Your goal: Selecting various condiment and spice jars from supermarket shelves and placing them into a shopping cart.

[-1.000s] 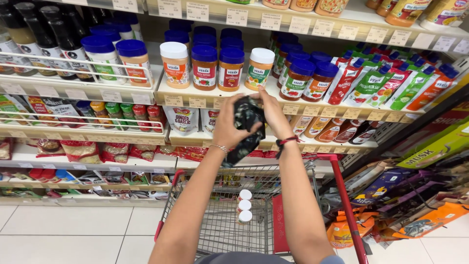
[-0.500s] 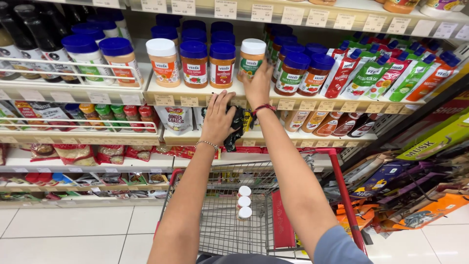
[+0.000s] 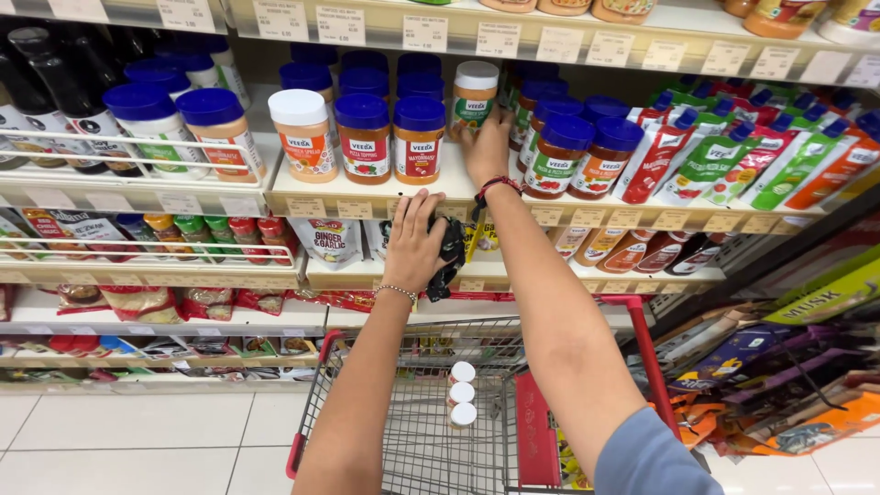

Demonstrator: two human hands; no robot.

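A right hand closes its fingers around a white-capped sauce jar on the shelf, likely rigid, smooth and fairly heavy, best gripped mid-body, while the left hand clutches a black pouch.

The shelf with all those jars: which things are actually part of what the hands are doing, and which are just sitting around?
In hand:
- white-lidded jar, gripped by the right hand
- black object, held by the left hand
- red shopping cart below

Just sitting there:
- blue-lidded jars
- squeeze pouches
- dark bottles
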